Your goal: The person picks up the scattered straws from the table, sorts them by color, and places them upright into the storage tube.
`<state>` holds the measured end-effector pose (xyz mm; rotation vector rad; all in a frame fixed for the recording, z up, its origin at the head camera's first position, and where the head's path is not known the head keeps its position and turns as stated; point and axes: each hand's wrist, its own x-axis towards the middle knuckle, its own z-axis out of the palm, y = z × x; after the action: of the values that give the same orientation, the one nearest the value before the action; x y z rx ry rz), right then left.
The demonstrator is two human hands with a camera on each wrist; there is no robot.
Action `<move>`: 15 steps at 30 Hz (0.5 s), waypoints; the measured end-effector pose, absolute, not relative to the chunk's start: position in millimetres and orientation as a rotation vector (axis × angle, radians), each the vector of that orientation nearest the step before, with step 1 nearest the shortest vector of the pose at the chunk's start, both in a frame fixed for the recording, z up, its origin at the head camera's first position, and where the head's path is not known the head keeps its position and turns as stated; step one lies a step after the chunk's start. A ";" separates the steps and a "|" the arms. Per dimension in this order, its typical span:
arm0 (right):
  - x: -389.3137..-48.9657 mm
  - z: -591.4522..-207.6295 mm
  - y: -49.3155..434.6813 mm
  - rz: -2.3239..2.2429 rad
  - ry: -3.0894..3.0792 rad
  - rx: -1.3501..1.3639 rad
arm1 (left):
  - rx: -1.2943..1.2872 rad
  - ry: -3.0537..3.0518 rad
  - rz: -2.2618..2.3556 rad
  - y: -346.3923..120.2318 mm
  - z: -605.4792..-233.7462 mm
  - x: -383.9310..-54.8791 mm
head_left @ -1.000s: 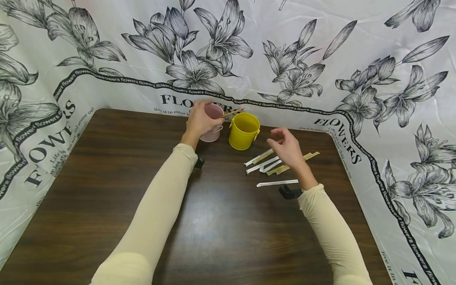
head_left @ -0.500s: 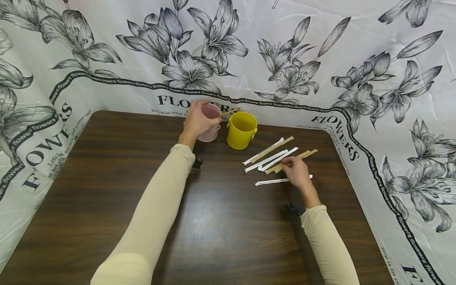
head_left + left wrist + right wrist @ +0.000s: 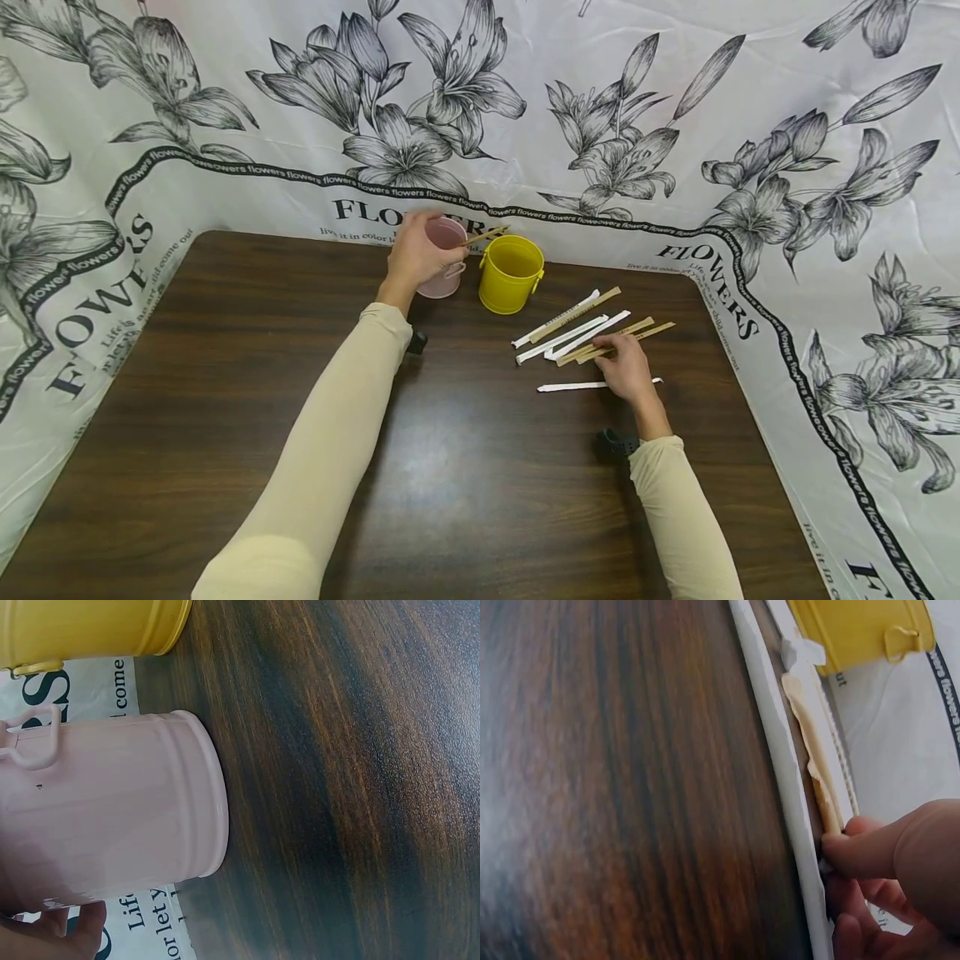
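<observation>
A tan stick (image 3: 817,742) is lying on the bench (image 3: 480,467) beneath the fingertips of the right hand (image 3: 628,367), whose grip is pinching it between thumb and finger. White sticks (image 3: 588,335) are lying just beside it toward 10 o'clock, so a hasty lift could be dragging one along; a pinch catching only paper could be slipping. Further toward 10 o'clock, the yellow bucket (image 3: 504,287) is standing upright. At its 9 o'clock, the left hand (image 3: 416,250) is gripping the pink bucket (image 3: 112,817); a jutting stick (image 3: 487,236) is pointing toward 2 o'clock, risking knocks
</observation>
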<state>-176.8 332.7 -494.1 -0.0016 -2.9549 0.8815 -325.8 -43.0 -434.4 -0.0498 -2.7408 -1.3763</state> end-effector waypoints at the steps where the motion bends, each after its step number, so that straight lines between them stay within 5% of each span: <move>1: -176.7 -494.6 333.3 0.883 -2.952 0.011 | -0.047 -2.740 -1.374 -42.9 -434.0 -325.6; 15: -174.0 -500.9 336.5 0.903 -3.019 0.157 | -0.039 -2.766 -1.373 -41.6 -435.2 -326.0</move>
<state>-174.0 336.5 -500.9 0.1568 -3.0195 0.9034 -326.0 -41.6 -435.2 -0.0391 -2.7657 -1.3726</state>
